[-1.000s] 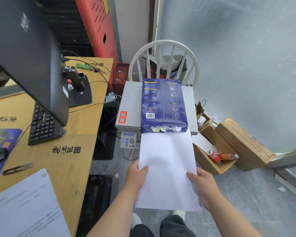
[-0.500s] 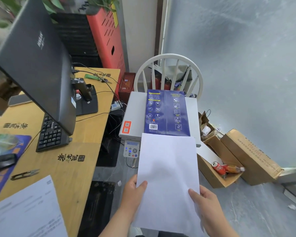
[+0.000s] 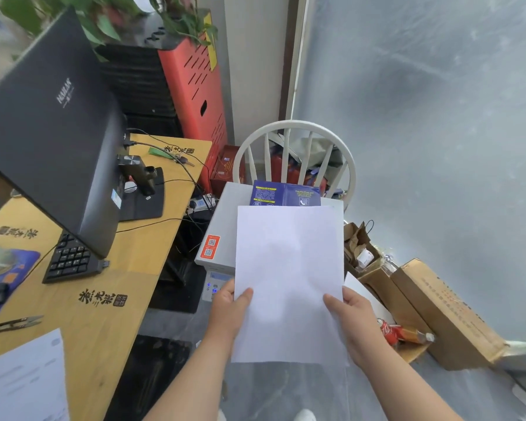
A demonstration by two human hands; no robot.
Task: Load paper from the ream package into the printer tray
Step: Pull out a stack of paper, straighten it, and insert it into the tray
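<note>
Paper (image 3: 289, 281) hangs between our hands, left fingers (image 3: 244, 294) and right fingers (image 3: 331, 300) clamped on its long edges; its long axis points ahead toward the printer (image 3: 222, 220), beyond our fingers, both hands equally near.

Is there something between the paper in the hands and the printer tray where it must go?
The sheets of paper, held by the left hand and right hand, hide most of the printer. No tray opening is visible, so the path cannot be judged. The blue ream package lies on the printer's top.
</note>
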